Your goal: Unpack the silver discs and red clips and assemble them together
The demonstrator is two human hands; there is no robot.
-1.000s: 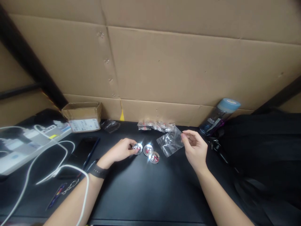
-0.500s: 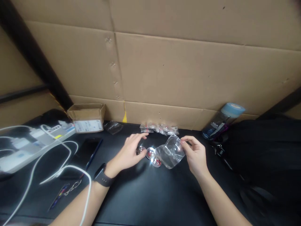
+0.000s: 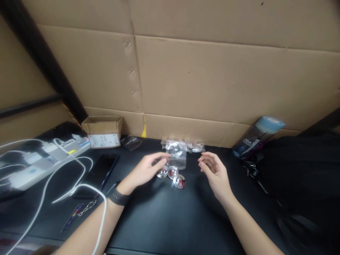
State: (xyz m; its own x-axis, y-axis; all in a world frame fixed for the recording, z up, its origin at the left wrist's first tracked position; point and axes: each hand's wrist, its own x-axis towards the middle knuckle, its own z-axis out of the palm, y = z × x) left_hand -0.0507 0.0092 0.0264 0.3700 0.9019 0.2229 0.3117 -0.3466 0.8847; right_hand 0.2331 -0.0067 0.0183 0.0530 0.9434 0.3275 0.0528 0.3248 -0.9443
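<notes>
Three shiny round badges with red marks lie on the black table: a left one point(image 3: 162, 172), a middle one point(image 3: 173, 172) and a right one point(image 3: 179, 181). Behind them is a clear plastic bag point(image 3: 178, 158), partly over a row of wrapped badges point(image 3: 196, 146) by the cardboard wall. My left hand point(image 3: 148, 168), wearing a black watch, hovers over the left badge with thumb and fingers apart. Its fingertips are close to the bag's edge; whether they touch it is unclear. On the right, my right hand point(image 3: 214, 173) is loosely curled, thumb and fingers apart, holding nothing visible.
At left are a white power strip point(image 3: 39, 164) with cables, a phone point(image 3: 102, 170), a keychain point(image 3: 73, 216) and a small cardboard box point(image 3: 103, 132). Another crumpled clear bag point(image 3: 131, 141) lies beside the box. A blue-lidded bottle point(image 3: 256, 136) and a black backpack point(image 3: 302, 177) stand at right.
The clear bag has left my right hand and is now farther back, behind the badges. My right hand has opened. The left hand stays near the badges, and the view has shifted slightly.
</notes>
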